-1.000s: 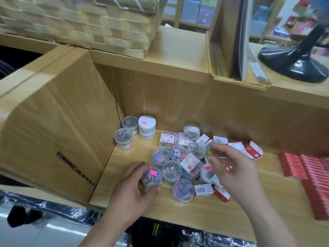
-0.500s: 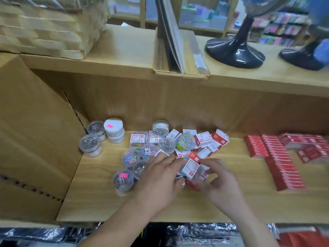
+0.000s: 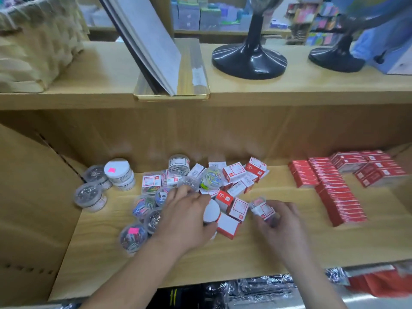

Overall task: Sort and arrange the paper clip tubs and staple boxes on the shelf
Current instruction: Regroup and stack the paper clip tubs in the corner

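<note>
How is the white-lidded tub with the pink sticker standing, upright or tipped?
Upright: the white-lidded tub has its round lid facing up, the sticker on top, and it sits squarely on another tub.

The left hand [image 3: 185, 217] covers part of a white-lidded tub [image 3: 211, 211], its grip unclear. The item [image 3: 261, 209] pinched in the right hand [image 3: 278, 224] is motion-blurred: tub or box, undeterminable.

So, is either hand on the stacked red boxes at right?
No, the left hand grips a white-lidded tub, the right hand a small tub, both apart from the red boxes.
</note>
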Action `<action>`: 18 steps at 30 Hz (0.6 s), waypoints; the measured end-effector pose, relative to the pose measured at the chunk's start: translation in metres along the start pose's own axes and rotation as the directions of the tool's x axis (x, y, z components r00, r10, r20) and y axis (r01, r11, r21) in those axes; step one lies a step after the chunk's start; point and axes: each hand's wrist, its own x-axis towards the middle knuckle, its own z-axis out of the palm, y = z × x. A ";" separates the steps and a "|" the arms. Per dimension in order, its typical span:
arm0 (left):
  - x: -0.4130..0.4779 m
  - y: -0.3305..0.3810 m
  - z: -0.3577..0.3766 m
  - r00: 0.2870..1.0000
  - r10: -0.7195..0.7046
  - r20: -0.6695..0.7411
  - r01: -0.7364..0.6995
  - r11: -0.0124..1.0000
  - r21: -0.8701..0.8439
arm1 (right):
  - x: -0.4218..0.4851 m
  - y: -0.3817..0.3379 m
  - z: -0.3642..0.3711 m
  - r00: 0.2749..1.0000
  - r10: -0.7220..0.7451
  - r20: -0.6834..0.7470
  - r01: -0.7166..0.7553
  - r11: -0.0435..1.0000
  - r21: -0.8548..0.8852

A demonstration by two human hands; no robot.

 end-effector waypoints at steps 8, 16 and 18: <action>0.016 0.028 -0.001 0.978 -0.188 0.094 0.177 0.977 0.117 | 0.001 0.003 0.003 1.000 0.015 -0.005 -0.015 0.993 -0.113; -0.016 0.003 -0.018 0.946 -0.272 -0.178 0.095 0.754 -0.650 | -0.002 -0.059 0.009 0.960 -0.225 0.164 0.171 0.941 0.291; -0.030 -0.006 -0.027 0.934 -0.316 -0.169 0.054 0.591 -0.805 | -0.004 -0.085 0.017 0.915 -0.314 0.254 0.209 0.906 0.368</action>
